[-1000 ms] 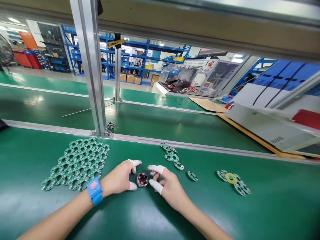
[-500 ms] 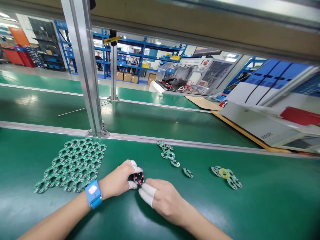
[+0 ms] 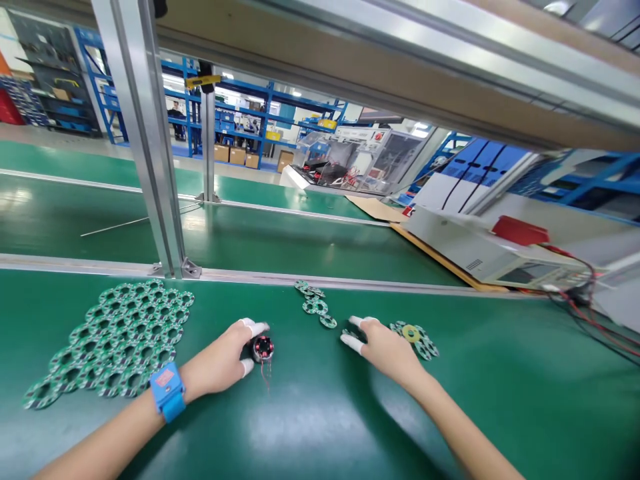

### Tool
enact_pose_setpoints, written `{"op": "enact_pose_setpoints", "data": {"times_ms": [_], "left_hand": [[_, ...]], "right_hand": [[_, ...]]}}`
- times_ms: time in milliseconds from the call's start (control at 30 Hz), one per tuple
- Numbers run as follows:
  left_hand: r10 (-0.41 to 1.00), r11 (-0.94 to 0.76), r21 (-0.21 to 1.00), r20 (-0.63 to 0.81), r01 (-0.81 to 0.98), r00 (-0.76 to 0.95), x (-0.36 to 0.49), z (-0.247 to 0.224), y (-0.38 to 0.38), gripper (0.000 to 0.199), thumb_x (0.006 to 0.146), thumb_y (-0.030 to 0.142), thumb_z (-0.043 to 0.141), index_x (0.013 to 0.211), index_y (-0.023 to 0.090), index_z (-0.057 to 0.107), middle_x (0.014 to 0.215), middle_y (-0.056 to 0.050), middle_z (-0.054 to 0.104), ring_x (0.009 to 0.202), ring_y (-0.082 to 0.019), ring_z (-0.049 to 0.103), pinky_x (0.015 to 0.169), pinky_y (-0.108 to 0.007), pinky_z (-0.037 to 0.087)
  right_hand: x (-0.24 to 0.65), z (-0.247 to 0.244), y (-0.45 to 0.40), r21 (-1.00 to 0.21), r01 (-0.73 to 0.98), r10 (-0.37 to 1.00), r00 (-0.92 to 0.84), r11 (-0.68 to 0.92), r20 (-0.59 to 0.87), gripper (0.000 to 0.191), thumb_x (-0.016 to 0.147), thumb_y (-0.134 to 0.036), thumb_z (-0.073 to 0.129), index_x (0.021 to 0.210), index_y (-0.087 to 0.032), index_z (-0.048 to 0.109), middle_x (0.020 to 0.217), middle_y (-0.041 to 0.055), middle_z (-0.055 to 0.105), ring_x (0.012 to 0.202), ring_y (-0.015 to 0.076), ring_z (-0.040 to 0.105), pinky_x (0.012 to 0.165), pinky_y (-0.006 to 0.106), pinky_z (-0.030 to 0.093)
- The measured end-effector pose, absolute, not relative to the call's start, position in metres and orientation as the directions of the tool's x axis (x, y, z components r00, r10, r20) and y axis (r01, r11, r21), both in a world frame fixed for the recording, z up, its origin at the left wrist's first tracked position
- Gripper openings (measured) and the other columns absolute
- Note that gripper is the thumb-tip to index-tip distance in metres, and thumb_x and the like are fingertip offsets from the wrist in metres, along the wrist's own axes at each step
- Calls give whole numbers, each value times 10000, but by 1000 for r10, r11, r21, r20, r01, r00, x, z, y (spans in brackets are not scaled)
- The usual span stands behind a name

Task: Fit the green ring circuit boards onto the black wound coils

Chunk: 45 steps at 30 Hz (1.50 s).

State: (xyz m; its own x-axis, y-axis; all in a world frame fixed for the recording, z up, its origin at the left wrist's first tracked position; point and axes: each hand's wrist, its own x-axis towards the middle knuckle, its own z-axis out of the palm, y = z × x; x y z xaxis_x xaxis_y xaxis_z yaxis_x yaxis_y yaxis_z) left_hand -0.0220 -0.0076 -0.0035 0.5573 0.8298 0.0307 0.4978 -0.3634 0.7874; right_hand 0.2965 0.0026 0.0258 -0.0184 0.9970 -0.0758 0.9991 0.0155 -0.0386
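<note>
My left hand (image 3: 227, 357), with white finger cots and a blue wrist strap (image 3: 167, 390), grips a small round motor stator (image 3: 263, 347). Dark copper-red coils show on its top, and thin red wires hang from its near side. To the right, my right hand (image 3: 383, 350) reaches over the table with thumb and fingers apart. A ring-shaped green circuit board (image 3: 349, 333) lies partly hidden between its fingertips; contact is hard to make out. Beyond that hand sits a group of similar boards (image 3: 425, 347) with a yellow ring (image 3: 411, 333) on top.
Many ring boards (image 3: 133, 333) lie spread at the left. A short line of boards (image 3: 315, 306) runs toward the back rail (image 3: 280, 279). An aluminium post (image 3: 145, 147) rises behind the left-hand boards. Cables (image 3: 590, 313) and a white equipment case (image 3: 460, 240) stand at the right.
My right hand has left the stator and moved right to the single ring board, its fingers spreading. My left hand keeps the stator, whose red wires now hang free. The view has shifted right.
</note>
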Motion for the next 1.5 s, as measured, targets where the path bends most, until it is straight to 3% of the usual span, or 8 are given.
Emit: {"op": "enact_pose_setpoints", "data": {"times_ms": [167, 367, 533, 633, 733, 933, 1167, 1500], "left_hand": [[936, -215, 816, 14, 537, 353, -24, 14, -4, 488, 695, 20, 460, 1149, 167, 562, 952, -50, 564, 784, -162, 526, 752, -292, 451], [957, -180, 839, 29, 513, 289, -17, 14, -1, 345, 702, 50, 478, 991, 154, 636, 851, -34, 577, 709, -145, 522, 681, -262, 442], [948, -224, 835, 68, 502, 311, -11, 12, -9, 184, 791, 209, 501, 903, 173, 642, 886, -44, 608, 811, -172, 549, 768, -281, 437], [947, -250, 746, 58, 617, 315, -8, 10, -15, 272, 733, 417, 625, 860, 177, 646, 873, -56, 602, 861, -221, 526, 779, -321, 424], [943, -300, 618, 75, 727, 325, -7, 7, -18, 409, 613, 450, 740, 887, 163, 642, 903, -72, 588, 878, -253, 503, 772, -348, 411], [931, -344, 542, 90, 767, 354, -7, 1, -15, 354, 622, 430, 757, 836, 169, 649, 863, -62, 582, 843, -241, 495, 735, -330, 400], [927, -362, 495, 105, 790, 359, -4, -5, -14, 303, 650, 403, 736, 792, 160, 624, 850, -60, 578, 830, -233, 499, 725, -329, 402], [925, -369, 476, 106, 798, 365, -3, -4, -14, 308, 650, 415, 730, 765, 169, 585, 841, -46, 563, 807, -225, 490, 703, -329, 390]], "right_hand": [[260, 23, 0, -180, 958, 965, -243, 222, -100, 421, 742, -178, 574, 1161, -209, 594, 965, 70, 669, 850, 216, 631, 739, 292, 488], [229, 24, -1, -456, 674, 775, -630, 581, 57, 564, 673, 8, 426, 1165, -207, 597, 1173, 79, 618, 1075, 208, 564, 935, 354, 438], [230, 22, -6, -432, 816, 918, -389, 384, 82, 331, 783, -192, 527, 1101, -195, 622, 1073, 108, 649, 923, 235, 616, 816, 382, 499], [223, 21, -12, -357, 888, 948, -318, 291, -19, 447, 715, -299, 671, 1146, -209, 589, 1085, 110, 624, 826, 224, 622, 718, 340, 513], [215, 19, -15, -297, 896, 935, -354, 330, -28, 482, 680, -290, 723, 1136, -217, 588, 1087, 96, 613, 887, 230, 609, 764, 344, 499], [216, 12, -9, -261, 876, 912, -406, 405, 55, 283, 719, -269, 675, 994, -206, 657, 985, 84, 638, 861, 237, 612, 742, 365, 511], [191, 20, -3, -676, 586, 867, -468, 448, 169, 278, 740, -247, 584, 1006, -188, 635, 923, 77, 626, 782, 186, 585, 571, 260, 514], [185, 21, -5, -682, 562, 855, -483, 467, 187, 304, 730, -209, 591, 1032, -190, 628, 985, 86, 623, 789, 192, 576, 599, 284, 511]]}}
